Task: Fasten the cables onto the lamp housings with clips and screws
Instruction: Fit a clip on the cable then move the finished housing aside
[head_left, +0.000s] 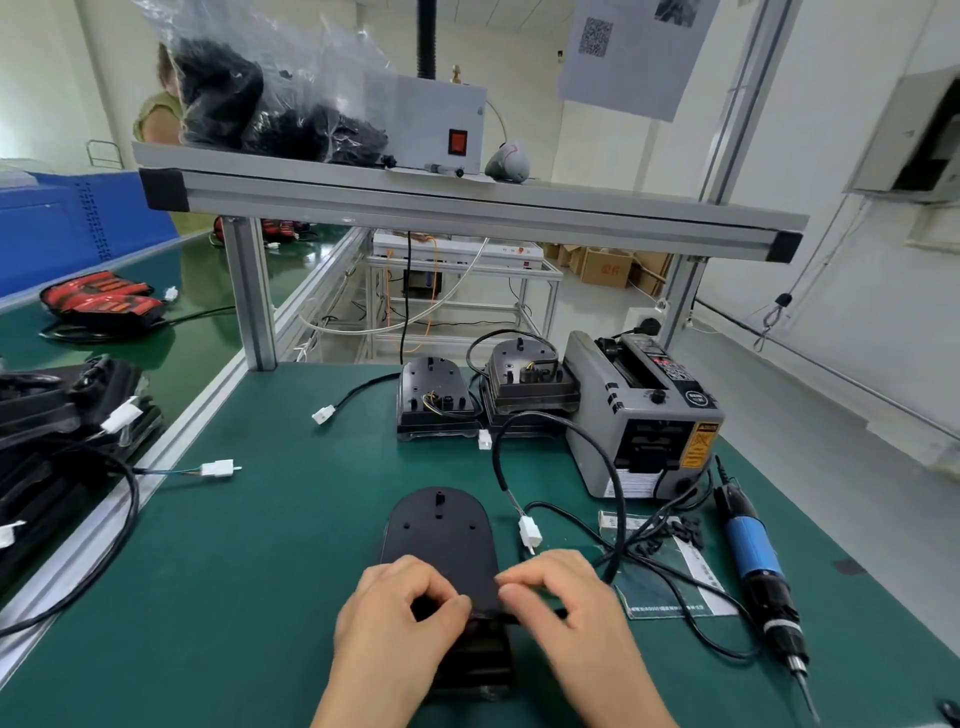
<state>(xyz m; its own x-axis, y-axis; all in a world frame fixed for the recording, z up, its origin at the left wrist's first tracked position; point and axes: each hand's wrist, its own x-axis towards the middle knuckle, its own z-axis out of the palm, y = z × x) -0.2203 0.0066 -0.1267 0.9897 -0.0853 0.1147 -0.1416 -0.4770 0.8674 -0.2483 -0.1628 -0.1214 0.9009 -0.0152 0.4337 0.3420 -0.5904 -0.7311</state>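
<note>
Grips the near end of the black lamp housing (439, 535) with the left hand (400, 608), fingers curled. Pinches the black cable (621, 519) with the right hand (563, 597), right at that same end. Housing flat on the green bench (260, 571), near the front edge. White plug (530, 535) just beside it. Yellow warning sticker (698, 444) on the grey machine (597, 415), words too small to read. Square code on the paper (595, 36) up top.

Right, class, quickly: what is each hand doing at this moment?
Left hand: fingers curled, pinching the near end of the lamp housing.
Right hand: pinching the black cable at that same end.
</note>
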